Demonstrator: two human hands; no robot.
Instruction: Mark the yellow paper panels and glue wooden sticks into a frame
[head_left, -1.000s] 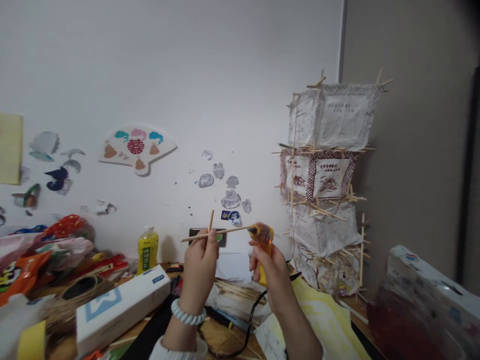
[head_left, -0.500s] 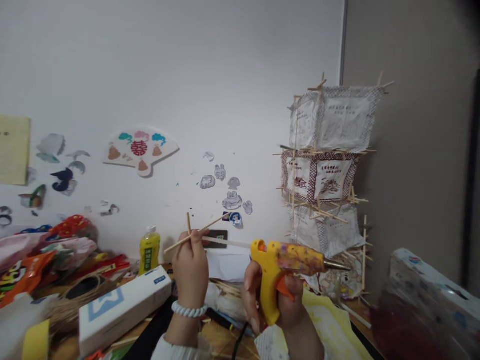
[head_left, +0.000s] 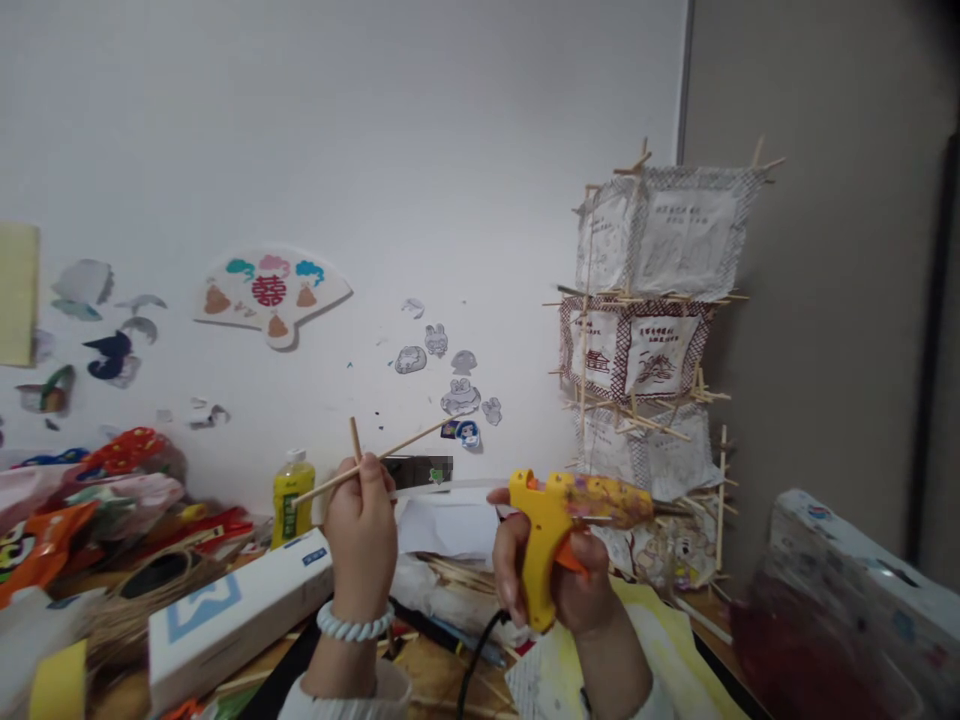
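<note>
My left hand (head_left: 363, 535), with a pale coiled band at its wrist, is closed on thin wooden sticks (head_left: 416, 437). One stick slants up to the right and a shorter one points upward. A translucent glue stick (head_left: 442, 488) runs from beside the left fingers to the back of a yellow hot glue gun (head_left: 538, 545). Whether the left fingers grip that glue stick I cannot tell. My right hand (head_left: 581, 585) is wrapped round the gun's handle, by its orange trigger, with one finger stretched towards the glue stick. The gun's metal nozzle (head_left: 670, 508) points right.
A tall tiered lantern (head_left: 637, 350) of sticks and printed panels stands at right. A white box (head_left: 240, 620), twine (head_left: 142, 600), a yellow-green bottle (head_left: 292, 495) and snack bags (head_left: 67, 540) crowd the left. A clear plastic case (head_left: 847, 600) is at far right.
My left hand has shifted left and slightly down with the wooden sticks, away from the glue gun. One right finger now stretches out behind the gun. The view has turned slightly.
</note>
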